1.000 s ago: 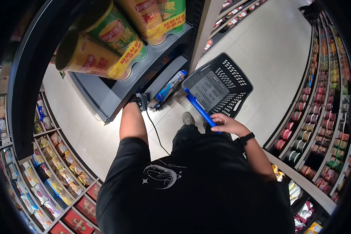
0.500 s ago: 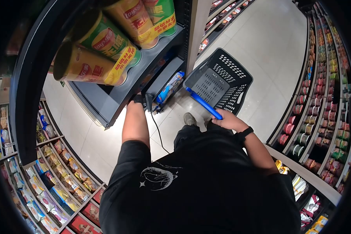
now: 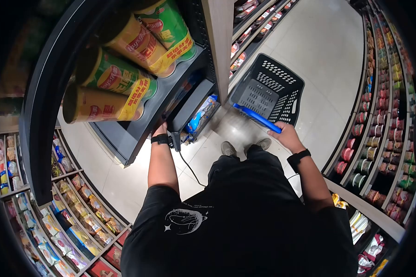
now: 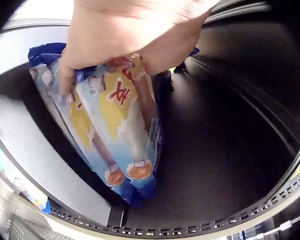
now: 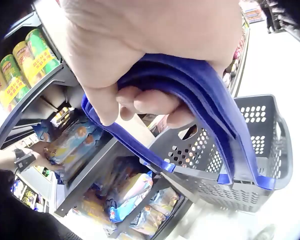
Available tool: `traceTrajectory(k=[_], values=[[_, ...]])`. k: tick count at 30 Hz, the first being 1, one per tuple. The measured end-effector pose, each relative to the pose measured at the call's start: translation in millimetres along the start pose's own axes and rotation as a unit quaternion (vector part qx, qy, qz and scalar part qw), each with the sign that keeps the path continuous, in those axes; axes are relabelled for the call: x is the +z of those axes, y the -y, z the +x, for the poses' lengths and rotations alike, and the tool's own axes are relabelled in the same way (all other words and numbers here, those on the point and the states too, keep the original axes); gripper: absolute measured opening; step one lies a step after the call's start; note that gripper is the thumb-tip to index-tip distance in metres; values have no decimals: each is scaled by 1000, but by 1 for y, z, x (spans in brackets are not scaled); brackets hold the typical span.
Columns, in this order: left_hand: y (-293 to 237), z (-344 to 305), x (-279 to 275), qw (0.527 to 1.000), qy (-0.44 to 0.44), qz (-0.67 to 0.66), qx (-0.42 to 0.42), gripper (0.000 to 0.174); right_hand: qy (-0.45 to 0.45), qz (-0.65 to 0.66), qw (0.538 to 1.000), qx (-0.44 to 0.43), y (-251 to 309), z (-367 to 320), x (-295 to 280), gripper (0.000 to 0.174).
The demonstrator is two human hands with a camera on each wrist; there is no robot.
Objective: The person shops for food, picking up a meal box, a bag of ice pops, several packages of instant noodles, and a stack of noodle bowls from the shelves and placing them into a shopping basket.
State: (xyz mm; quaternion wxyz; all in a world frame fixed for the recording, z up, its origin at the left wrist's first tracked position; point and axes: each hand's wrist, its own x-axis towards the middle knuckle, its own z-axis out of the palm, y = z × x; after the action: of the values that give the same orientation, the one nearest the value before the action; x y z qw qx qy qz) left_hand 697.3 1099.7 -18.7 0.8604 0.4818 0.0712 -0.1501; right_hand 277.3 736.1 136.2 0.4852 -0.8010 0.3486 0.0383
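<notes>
Two packets (image 4: pixel 121 112) gripped in left hand (image 4: pixel 130 35), one basket (image 5: pixel 230 197) by its blue handle (image 5: pixel 205 87) in right hand (image 5: pixel 150 30).

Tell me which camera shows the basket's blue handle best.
The right wrist view: there the blue handle is large and close, curving from the right hand's grip to the basket. The head view shows it smaller, from above, gripped at one end. The left wrist view doesn't show it.

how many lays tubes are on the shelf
4, in one row on the shelf, left to right: a gold tube, a green tube, a second gold tube, a second green tube. More may be hidden behind them.
</notes>
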Motion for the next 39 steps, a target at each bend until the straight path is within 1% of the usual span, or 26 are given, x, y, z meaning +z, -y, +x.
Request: traceTrajectory(k=[3,5,7,8,9,10,11,12,13,15,16,17,19,21,23,25,26,27,28,29,30,31,33,34,37,39], values=[[-16,-23,28,991,-44,130,12,43,9,-3,1000,-3,-9,17,-14,24],[-8,-11,-6,981,-49,186,-11,45,11,3,999,-30,-13,26,-18,24],[10,11,-42,995,48,-64,54,47,1,-2,1000,-22,-12,34,-30,23],[-43,-4,13,935,-174,-273,-145,50,3,0,1000,-22,-13,38,-33,23],[-35,-6,14,936,-171,-274,-138,50,3,3,1000,-29,-12,41,-37,23],[-16,-10,0,989,-108,-97,27,55,5,-6,1000,-20,-9,41,-42,23],[1,-19,-10,977,-42,90,187,61,9,-16,1000,-6,-9,44,-42,24],[-7,-54,34,925,-158,251,236,56,5,-3,1000,-14,-16,48,-43,25],[-9,-70,58,924,-161,254,238,56,9,-1,1000,-16,-17,49,-46,25],[-15,-90,88,921,-341,188,-6,45,13,-12,999,-27,-16,50,-51,27],[-24,-96,97,957,-257,133,-37,40,14,-7,999,-29,-18,51,-53,27],[-22,-88,90,956,-256,136,-33,40,7,-23,999,-33,-20,54,-55,28],[-23,-76,78,984,-131,122,22,36,3,-35,999,-36,-23,59,-57,29],[-27,-77,79,983,-127,128,26,32,14,-24,999,-29,-22,64,-64,31],[-22,-81,72,961,-228,153,-4,51,18,-15,999,-26,-27,73,-69,31],[18,-50,-4,919,-278,267,-84,52,23,-10,999,-27,-29,82,-71,30],[21,-71,23,868,-281,408,-30,58,21,-26,999,-27,-26,85,-77,31],[30,-102,50,857,-299,421,-1,60,19,-41,999,-27,-24,86,-81,32],[60,-101,24,834,-316,452,-18,54,21,-39,999,-31,-23,87,-85,32],[88,-90,-29,669,-101,732,-83,52,10,-64,998,-29,-20,89,-88,33],[98,-125,20,828,-245,502,-57,54,-1,-88,996,-29,-19,92,-92,35],[87,-161,82,726,-253,636,-69,53,1,-86,996,-35,-20,99,-94,35],[95,-174,98,693,-133,707,-32,47,8,-71,997,-34,-30,111,-90,36],[97,-175,109,694,-138,706,-30,47,11,-71,997,-40,-32,115,-92,36],[113,-152,130,734,11,679,-32,47,41,-27,995,-86,-37,127,-95,35],[108,-154,196,760,77,640,-85,47,58,-11,990,-127,-53,140,-103,34]])
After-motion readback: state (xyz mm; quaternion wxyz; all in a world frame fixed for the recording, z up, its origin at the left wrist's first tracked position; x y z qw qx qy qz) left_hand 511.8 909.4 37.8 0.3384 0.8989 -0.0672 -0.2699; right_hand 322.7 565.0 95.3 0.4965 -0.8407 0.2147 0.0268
